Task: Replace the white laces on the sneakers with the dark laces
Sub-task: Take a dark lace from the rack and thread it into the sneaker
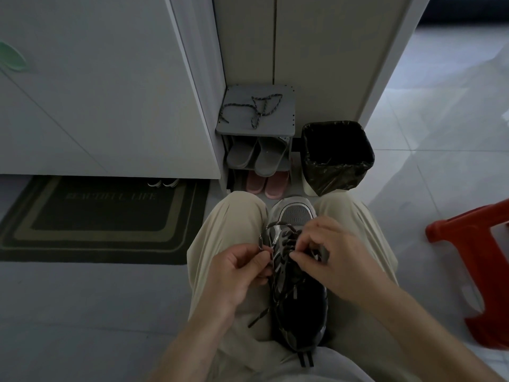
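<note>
A: Surroundings are being logged first. A dark doormat (pixel 96 219) is lying on the floor at left and a red stool (pixel 473 260) is standing at right. A lined bin (pixel 337 158) is sitting just beside the small shoe rack (pixel 256 128), on whose top a spare dark lace (pixel 256 108) is lying loose.

B: And the work piece?

A: The sneaker (pixel 303 304) is being held between the knees, toe pointing away. No white lace is being seen on it. At the left hand (pixel 237 271) the grip is pressed together, and a strand of the dark lace (pixel 278 223) is being pinched below its loop. At the right hand (pixel 336 255) the lace is being pinched over the eyelet rows; which eyelet cannot be told.

B: Which risks are being judged?

A: The loop near the toe is lying slack, so a skipped eyelet or a twisted crossing is being judged likely if tension is not evened. The free tip (pixel 257 318) is hanging over the thigh. It could be drawn back through if the opposite strand is pulled too hard. Eyelets are being obscured by dim light.
</note>
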Motion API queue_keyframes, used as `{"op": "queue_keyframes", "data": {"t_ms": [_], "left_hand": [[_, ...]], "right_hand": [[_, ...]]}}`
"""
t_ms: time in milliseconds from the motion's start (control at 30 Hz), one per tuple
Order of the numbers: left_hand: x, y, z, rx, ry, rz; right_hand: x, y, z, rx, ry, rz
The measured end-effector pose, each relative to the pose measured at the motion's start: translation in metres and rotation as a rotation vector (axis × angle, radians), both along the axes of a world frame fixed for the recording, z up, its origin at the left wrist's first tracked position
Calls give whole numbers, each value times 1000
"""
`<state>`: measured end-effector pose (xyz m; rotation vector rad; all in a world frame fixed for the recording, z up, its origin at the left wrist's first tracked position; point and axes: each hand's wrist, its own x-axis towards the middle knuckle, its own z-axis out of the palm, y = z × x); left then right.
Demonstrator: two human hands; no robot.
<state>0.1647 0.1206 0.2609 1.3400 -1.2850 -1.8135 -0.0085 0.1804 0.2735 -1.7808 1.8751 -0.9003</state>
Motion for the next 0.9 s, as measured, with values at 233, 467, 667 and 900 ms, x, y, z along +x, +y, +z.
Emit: {"op": "queue_keyframes", "data": {"t_ms": [233,467,667,900], "left_hand": [[-3,1,-2,-15,25,-19],[-4,-2,-6,-175,-48,-30],[-2,2,-9,-316,-169,-109],[-4,5,-11,-322,-198,-149]], "right_hand": [[3,19,-27,6,153,29],[9,19,-34,-21,141,29],[11,17,-36,-46,153,20],[15,15,-41,-74,144,-27]]}}
